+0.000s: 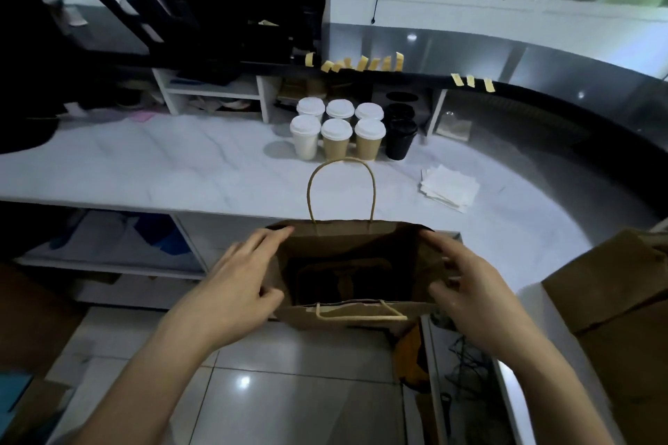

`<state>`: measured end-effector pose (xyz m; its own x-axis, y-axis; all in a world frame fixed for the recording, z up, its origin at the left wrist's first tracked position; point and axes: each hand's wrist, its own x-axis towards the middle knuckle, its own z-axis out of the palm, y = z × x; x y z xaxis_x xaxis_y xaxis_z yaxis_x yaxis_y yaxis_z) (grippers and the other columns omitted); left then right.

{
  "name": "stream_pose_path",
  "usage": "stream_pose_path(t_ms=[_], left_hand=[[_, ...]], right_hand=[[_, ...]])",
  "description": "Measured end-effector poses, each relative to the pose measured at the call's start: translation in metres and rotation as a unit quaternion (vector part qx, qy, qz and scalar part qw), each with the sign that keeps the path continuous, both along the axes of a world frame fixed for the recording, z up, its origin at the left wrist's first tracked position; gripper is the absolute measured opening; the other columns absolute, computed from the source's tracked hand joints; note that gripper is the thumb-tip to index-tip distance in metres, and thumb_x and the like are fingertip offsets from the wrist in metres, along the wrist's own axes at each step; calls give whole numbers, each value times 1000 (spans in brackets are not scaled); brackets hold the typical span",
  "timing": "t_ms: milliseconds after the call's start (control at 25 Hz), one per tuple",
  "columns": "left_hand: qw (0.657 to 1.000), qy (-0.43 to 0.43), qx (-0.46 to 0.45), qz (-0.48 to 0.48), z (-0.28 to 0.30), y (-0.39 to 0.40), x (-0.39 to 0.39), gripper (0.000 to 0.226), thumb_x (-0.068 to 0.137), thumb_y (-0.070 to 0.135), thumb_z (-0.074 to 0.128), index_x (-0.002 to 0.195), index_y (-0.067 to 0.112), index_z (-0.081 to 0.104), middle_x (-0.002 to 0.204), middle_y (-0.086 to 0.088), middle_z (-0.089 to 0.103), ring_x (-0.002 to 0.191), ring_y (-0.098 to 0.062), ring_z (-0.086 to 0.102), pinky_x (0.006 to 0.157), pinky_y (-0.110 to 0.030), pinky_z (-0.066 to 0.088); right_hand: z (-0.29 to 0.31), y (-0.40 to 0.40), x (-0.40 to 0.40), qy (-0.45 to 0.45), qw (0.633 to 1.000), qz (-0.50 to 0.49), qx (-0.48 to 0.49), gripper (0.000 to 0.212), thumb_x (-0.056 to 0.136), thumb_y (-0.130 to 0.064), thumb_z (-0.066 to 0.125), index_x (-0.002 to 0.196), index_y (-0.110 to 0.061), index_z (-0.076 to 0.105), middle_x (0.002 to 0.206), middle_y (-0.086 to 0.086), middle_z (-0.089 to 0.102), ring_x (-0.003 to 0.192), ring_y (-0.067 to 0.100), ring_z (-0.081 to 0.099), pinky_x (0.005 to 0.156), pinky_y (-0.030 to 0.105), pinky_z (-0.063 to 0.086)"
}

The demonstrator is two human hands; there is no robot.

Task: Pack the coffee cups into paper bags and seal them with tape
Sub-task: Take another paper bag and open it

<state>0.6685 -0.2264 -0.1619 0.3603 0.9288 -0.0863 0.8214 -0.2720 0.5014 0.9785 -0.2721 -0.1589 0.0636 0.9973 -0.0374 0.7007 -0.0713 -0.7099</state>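
A person's left hand (236, 276) and right hand (470, 285) grip the sides of a paper bag (356, 264), spreading it below the counter's (180, 170) edge; fully squaring the mouth should ease loading the coffee cups (339, 132) waiting behind.

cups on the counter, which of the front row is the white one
The white cup, at the left end of the front row. It has a white body under its white lid; the next two cups are brown with white lids, and the black cup ends the row on the right.

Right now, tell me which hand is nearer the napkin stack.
Right. The right hand grips the bag's right edge, just below the napkin stack. The left hand holds the bag's left edge, across the bag from the stack.
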Motion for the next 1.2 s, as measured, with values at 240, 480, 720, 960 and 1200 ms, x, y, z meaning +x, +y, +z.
stream_pose_path(t_ms=[240, 480, 720, 960, 1200], left_hand=[[998, -17, 5, 59, -5, 24, -48, 80, 92, 18, 57, 155, 43, 14, 150, 23, 21, 124, 1, 24, 109, -29, 35], [994, -13, 8, 110, -13, 50, -77, 75, 90, 18, 57, 152, 41, 22, 145, 24, 25, 126, -1, 26, 109, -31, 36], [989, 6, 16, 149, -14, 100, -91, 75, 88, 18, 57, 152, 40, 24, 147, 20, 29, 127, -5, 28, 108, -27, 32], [983, 21, 20, 183, -8, 163, -96, 75, 87, 21, 58, 151, 41, 26, 143, 18, 34, 126, -10, 33, 110, -36, 36], [977, 21, 14, 213, -18, 202, -105, 73, 89, 17, 56, 151, 41, 27, 144, 16, 35, 127, -13, 34, 109, -35, 35]], right_hand=[[7, 52, -48, 15, 999, 51, -12, 67, 96, -5, 60, 147, -44, 40, 115, -34, 47, 96, -24, 50, 75, -2, 42], [2, 108, -75, 30, 994, 99, -25, 64, 97, -4, 59, 145, -43, 42, 113, -32, 48, 98, -12, 56, 74, 3, 47], [-9, 189, -89, 32, 990, 136, -28, 62, 97, -5, 56, 147, -40, 42, 125, -21, 52, 102, -23, 49, 76, 1, 45], [-13, 267, -95, 48, 985, 164, -34, 65, 96, -6, 56, 145, -46, 43, 117, -28, 52, 100, -9, 57, 73, 5, 48], [-20, 329, -107, 54, 978, 192, -52, 68, 94, -4, 55, 147, -44, 43, 123, -19, 57, 101, 1, 62, 73, 11, 50]])
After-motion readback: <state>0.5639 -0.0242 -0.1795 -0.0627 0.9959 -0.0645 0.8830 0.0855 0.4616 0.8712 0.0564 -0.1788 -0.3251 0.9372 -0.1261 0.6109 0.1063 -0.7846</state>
